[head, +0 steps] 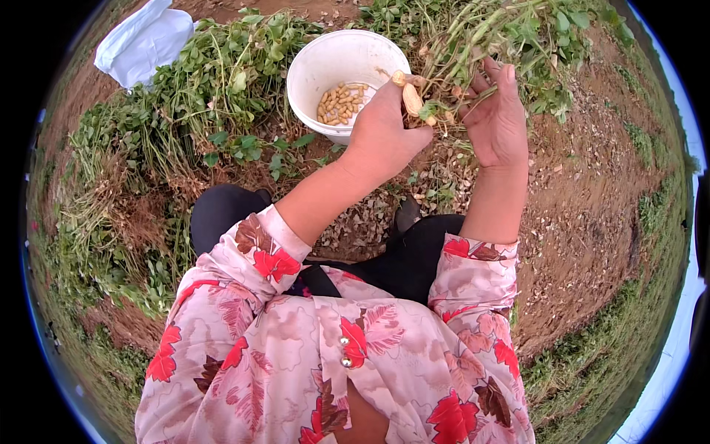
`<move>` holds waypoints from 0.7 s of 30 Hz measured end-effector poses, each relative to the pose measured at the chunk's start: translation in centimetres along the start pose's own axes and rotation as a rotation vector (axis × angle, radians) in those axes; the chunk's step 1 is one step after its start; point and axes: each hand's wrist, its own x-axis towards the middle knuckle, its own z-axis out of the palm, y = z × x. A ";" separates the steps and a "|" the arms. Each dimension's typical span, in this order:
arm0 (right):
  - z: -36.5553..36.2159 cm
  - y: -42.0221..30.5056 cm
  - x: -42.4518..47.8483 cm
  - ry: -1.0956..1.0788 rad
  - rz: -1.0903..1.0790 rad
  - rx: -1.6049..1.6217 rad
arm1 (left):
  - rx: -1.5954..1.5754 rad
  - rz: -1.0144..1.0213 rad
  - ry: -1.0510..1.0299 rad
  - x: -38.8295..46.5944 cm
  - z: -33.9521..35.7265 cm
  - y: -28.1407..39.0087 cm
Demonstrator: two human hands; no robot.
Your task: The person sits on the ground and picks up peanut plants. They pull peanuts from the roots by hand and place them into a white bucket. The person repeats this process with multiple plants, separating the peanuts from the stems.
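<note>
My left hand (383, 127) is at the right rim of a white plastic bucket (308, 66), its thumb and fingers around pale peanut pods (412, 100). Whether those pods are still attached to the roots cannot be made out. My right hand (497, 125) grips the root end of a bunch of uprooted peanut plants (466, 50), its fingers partly hidden behind the stems. Leafy tops of the bunch reach up and right, away from me. Loose peanut pods (341, 102) cover part of the bucket's bottom.
Uprooted peanut plants (233, 72) lie heaped left of the bucket, their roots (138, 216) towards my left knee. Beyond them sits a white plastic bag (150, 44). Dry leaf litter (360, 227) covers soil between my legs. Bare brown soil (582, 222) stretches to the right.
</note>
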 end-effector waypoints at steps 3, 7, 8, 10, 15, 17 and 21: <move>-0.2 1.2 0.6 0.008 0.058 -0.028 | 0.306 0.103 -0.038 -0.9 0.8 -0.2; 0.0 1.1 0.5 0.068 0.024 -0.016 | -0.006 0.028 -0.227 -1.8 0.8 -1.2; -0.6 0.9 0.7 0.098 0.032 0.048 | -0.222 -0.055 -0.334 -1.7 0.3 -1.5; -1.8 0.3 1.1 0.140 0.059 0.237 | -0.587 -0.344 -0.470 -1.3 -1.2 -1.0; -3.1 -0.3 1.5 -0.154 0.227 0.595 | -1.144 -0.793 -0.351 -0.9 -1.0 -4.4; -1.8 0.3 1.0 -0.251 0.290 0.682 | -1.321 -0.876 -0.370 -1.2 -0.2 -4.3; -0.9 1.0 0.7 -0.313 0.340 0.648 | -1.602 -0.862 -0.508 -2.1 0.7 -3.0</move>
